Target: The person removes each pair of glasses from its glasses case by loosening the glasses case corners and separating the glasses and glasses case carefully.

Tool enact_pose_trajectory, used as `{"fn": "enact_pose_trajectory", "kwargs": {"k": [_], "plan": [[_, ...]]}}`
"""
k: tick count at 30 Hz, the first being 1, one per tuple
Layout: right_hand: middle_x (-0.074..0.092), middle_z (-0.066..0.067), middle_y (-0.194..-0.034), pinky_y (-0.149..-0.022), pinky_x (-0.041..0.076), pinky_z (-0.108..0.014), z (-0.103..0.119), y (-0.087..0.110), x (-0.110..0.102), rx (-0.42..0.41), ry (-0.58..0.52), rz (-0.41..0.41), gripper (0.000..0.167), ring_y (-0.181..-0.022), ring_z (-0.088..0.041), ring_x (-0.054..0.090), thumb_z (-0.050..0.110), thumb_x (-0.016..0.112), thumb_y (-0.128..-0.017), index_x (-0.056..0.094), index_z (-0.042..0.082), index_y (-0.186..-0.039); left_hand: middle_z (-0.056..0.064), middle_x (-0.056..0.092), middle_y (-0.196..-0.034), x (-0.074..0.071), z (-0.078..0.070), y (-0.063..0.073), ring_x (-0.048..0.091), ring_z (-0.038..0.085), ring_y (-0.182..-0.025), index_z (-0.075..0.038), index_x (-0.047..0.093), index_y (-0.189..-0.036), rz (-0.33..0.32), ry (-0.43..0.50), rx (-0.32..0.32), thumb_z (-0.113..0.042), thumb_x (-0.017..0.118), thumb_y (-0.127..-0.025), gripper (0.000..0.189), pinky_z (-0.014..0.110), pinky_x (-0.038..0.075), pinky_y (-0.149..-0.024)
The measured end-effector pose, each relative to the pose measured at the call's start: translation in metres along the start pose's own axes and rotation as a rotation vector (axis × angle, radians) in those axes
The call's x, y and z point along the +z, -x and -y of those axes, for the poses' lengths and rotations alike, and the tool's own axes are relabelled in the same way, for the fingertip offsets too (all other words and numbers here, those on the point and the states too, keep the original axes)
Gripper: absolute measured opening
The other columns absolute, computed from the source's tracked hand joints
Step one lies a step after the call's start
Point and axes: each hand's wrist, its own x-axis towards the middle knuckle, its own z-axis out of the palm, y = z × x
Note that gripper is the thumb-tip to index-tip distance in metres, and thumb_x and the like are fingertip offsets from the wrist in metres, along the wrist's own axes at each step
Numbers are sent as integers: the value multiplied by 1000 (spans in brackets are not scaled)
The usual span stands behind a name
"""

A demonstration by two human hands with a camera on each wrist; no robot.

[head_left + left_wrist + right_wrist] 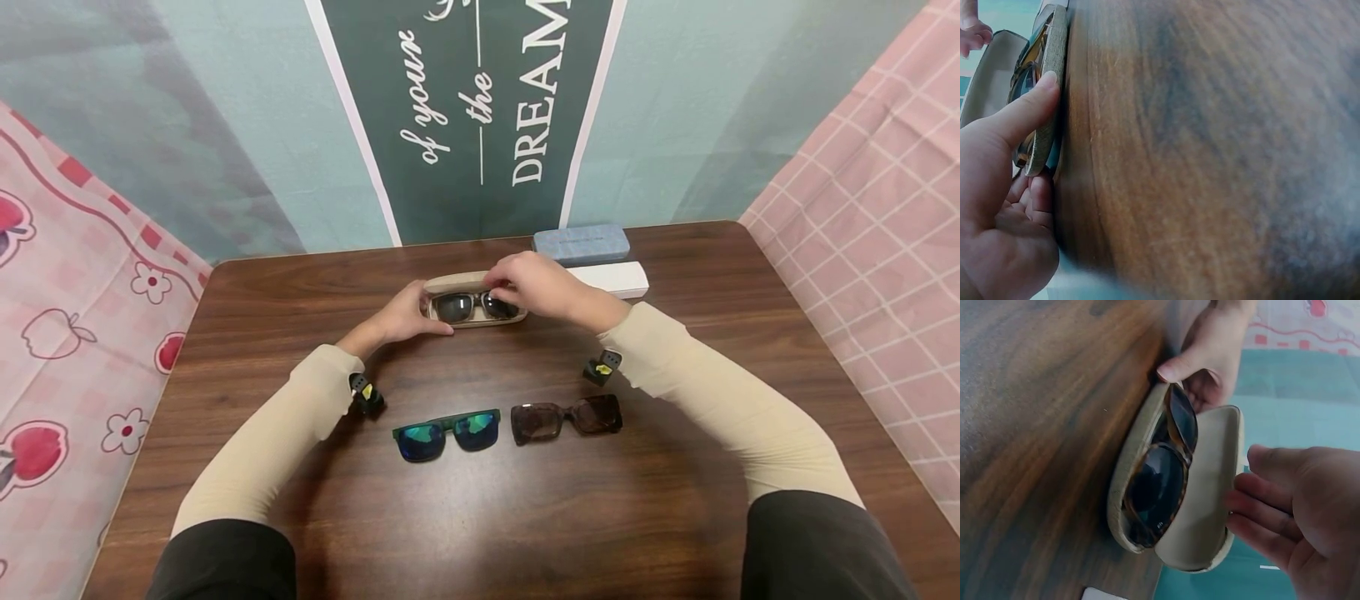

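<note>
An opened beige glasses case (455, 282) lies at the back middle of the table, its lid raised on the far side. Tortoiseshell sunglasses (1157, 481) with dark lenses sit inside it. My left hand (401, 315) grips the case's left end; in the left wrist view the thumb presses the front wall and the fingers curl around the end. At the lid's right part is my right hand (543, 287). In the right wrist view its fingertips (1238, 500) meet the lid's edge, and the thumb stands apart from the lid.
Nearer me lie green-framed sunglasses (447, 435) with mirrored blue-green lenses and brown rectangular sunglasses (567, 418). A blue case (582, 243) and a white case (618, 279) stand at the back, right of the opened one. A printed cloth backdrop (480, 200) borders the table's far edge.
</note>
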Motion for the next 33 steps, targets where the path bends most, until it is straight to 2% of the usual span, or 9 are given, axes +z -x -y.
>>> {"fn": "enact_pose_trajectory", "kwargs": {"k": [5, 10, 16, 21, 26, 30, 33], "plan": [[74, -10, -111, -91, 54, -44, 5, -1, 5, 15, 25, 3, 20, -103, -24, 70, 12, 70, -97, 76, 5, -115, 15, 58, -133, 0, 1, 0, 51, 23, -110, -1, 50, -141, 3, 11, 7, -13, 91, -77, 77, 40, 43, -99], [75, -9, -113, -89, 55, -43, 12, -1, 12, 25, 66, 23, 24, -103, -24, 71, 15, 71, -97, 75, 6, -119, 17, 58, -131, -1, 0, 0, 51, 24, -106, 1, 51, -140, 4, -10, 2, -13, 90, -77, 76, 39, 43, -95], [74, -7, -93, -80, 54, -45, 21, -2, 21, -4, 185, 39, 12, -89, -24, 71, 16, 72, -96, 73, 5, -101, 18, 57, -130, 0, 0, 1, 49, 25, -103, 2, 51, -140, 5, -25, -7, -14, 90, -78, 76, 38, 42, -91], [71, -7, -85, -80, 54, -47, 27, -3, 26, -8, 286, 37, 13, -85, -26, 71, 17, 72, -96, 69, 5, -92, 18, 57, -132, 0, 2, 0, 50, 24, -105, 1, 50, -141, 11, -20, -4, -13, 90, -78, 76, 40, 43, -94], [72, -10, -92, -74, 57, -45, 31, -4, 33, 17, 364, 44, 13, -86, -27, 72, 16, 68, -99, 70, 3, -99, 18, 57, -134, 0, 2, 0, 51, 25, -107, 1, 49, -143, 19, -13, -1, -12, 89, -79, 77, 42, 44, -96], [73, -12, -100, -72, 59, -42, 36, -6, 41, 49, 465, 61, 15, -91, -26, 71, 8, 62, -101, 70, 0, -111, 19, 57, -135, 0, 2, 0, 52, 25, -107, 1, 48, -144, 25, -2, -8, -12, 89, -79, 78, 42, 44, -97], [72, -13, -103, -72, 60, -40, 39, -7, 46, 76, 532, 59, 18, -93, -26, 70, 2, 60, -100, 70, -1, -114, 19, 57, -134, 0, 2, 0, 52, 25, -107, 1, 47, -144, 24, -2, -21, -11, 89, -79, 79, 41, 44, -96]]}}
